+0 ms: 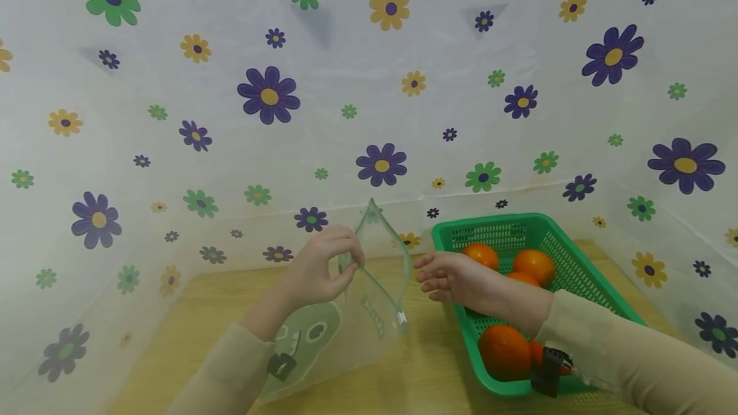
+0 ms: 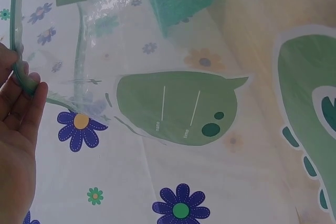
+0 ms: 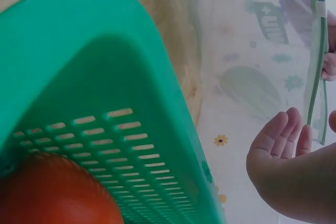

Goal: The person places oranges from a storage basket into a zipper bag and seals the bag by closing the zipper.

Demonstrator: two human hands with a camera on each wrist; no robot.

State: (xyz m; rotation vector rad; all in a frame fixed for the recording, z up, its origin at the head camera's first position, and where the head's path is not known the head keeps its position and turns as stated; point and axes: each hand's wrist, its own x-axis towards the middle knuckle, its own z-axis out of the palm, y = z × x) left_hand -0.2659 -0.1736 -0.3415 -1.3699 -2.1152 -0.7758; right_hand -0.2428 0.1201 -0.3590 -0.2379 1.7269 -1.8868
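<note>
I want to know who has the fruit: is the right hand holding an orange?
No, the right hand is open and empty beside the bag, while the oranges lie in the basket.

Glossy clear plastic bag [image 1: 352,312], wooden table [image 1: 190,332]

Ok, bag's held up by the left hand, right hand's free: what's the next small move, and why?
Probably bring the right hand to the near rim of the clear plastic zip bag with green print and spread its mouth. The left hand pinches only one edge, and the oranges sit in the green plastic basket.
</note>
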